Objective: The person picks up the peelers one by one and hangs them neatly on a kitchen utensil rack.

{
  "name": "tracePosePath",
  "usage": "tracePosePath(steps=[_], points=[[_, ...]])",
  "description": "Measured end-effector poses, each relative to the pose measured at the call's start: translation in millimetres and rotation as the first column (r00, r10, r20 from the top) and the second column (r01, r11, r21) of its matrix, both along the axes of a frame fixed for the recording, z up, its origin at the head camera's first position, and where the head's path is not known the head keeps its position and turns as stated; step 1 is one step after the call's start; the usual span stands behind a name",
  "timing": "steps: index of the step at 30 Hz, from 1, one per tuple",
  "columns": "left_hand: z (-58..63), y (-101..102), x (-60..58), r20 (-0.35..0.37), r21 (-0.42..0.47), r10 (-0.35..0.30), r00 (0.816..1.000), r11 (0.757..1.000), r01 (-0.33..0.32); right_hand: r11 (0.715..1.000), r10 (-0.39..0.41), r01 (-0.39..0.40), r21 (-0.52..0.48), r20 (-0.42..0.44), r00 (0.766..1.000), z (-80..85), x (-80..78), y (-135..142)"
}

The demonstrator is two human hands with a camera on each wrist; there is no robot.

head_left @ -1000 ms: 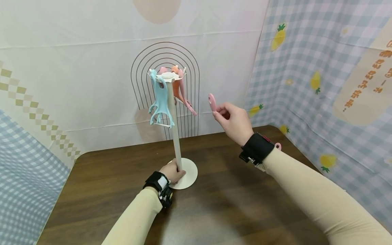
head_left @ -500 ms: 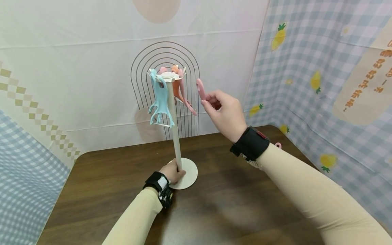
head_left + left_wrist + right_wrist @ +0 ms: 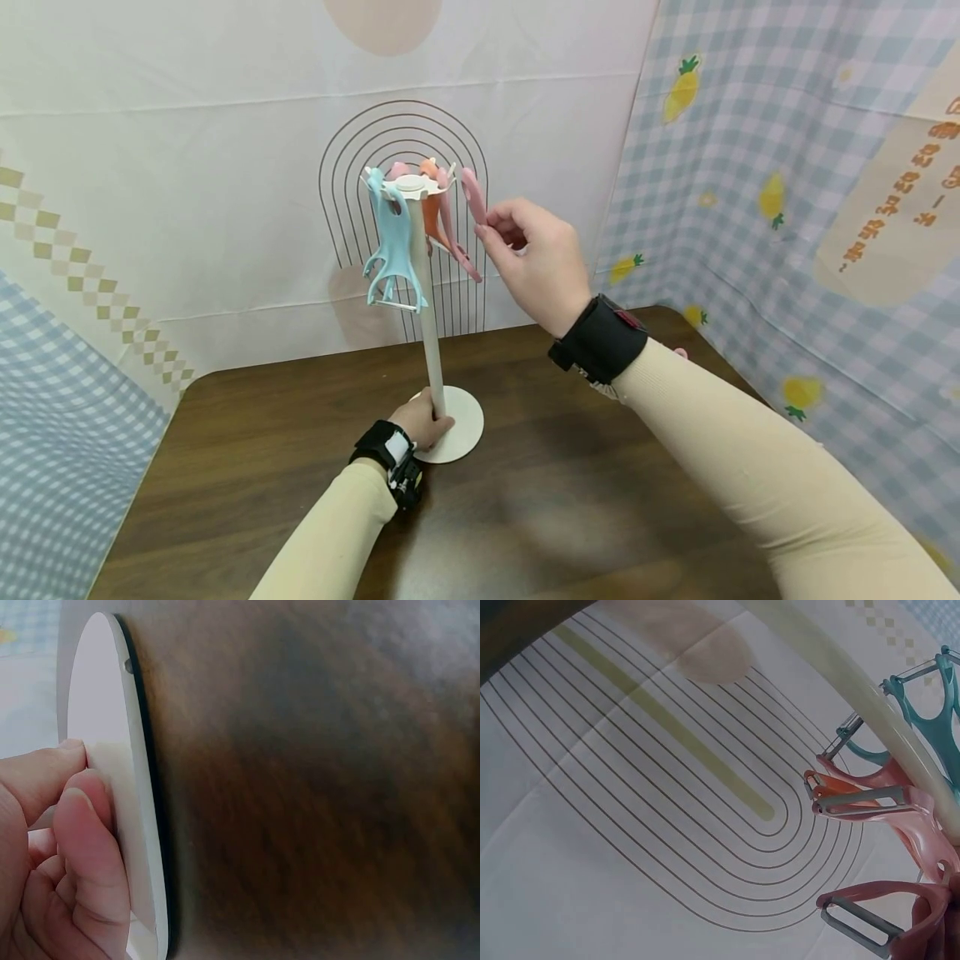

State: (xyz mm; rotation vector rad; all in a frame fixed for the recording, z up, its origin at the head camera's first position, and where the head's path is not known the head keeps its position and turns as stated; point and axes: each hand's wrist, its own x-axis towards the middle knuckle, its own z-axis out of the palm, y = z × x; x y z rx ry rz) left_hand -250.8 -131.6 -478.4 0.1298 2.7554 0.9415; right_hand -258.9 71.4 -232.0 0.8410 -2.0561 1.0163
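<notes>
My left hand [image 3: 422, 419] grips the foot of a white stand's pole [image 3: 431, 333], right above its round base [image 3: 467, 425]. In the left wrist view, its fingers [image 3: 94, 862] lie close over that base. My right hand [image 3: 542, 260] pinches a pink peeler [image 3: 474, 196] by the handle, with the hole end up beside the hook ring [image 3: 412, 187]. The right wrist view shows the held peeler's blade end [image 3: 862, 922] hanging below. On the hooks hang light-blue peelers [image 3: 393, 250], an orange peeler [image 3: 432, 218] and a pink one [image 3: 465, 260]; another pink handle [image 3: 399, 170] shows behind.
The stand rises from a dark wooden table [image 3: 300, 433]. A pink piece [image 3: 680, 352] lies at the right, mostly hidden behind my right forearm. White cloth [image 3: 225, 208] hangs behind, and checked cloth [image 3: 750, 250] covers the right side.
My right hand has moved left and up with the pink peeler, bringing it close to the hook ring. The left hand has stayed at the foot of the pole.
</notes>
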Motion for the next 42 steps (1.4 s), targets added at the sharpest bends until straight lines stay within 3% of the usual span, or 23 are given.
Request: tracePosePath(steps=[16,34,42], points=[[-0.5,-0.8,-1.1,0.001,0.009,-0.005,1.0,1.0,0.005,1.0,0.02,-0.02,0.001,-0.054,0.998,5.0,-0.1,-8.4],[0.0,-1.0,-0.1,-0.006,-0.007,-0.005,1.0,1.0,0.005,0.999,0.016,-0.016,0.042,-0.006,1.0,2.5,2.7,-13.6],[-3.2,-1.8,-1.1,-0.012,-0.004,-0.008,1.0,1.0,0.008,0.996,0.057,-0.057,0.065,0.004,0.998,-1.7,4.5,-18.8]])
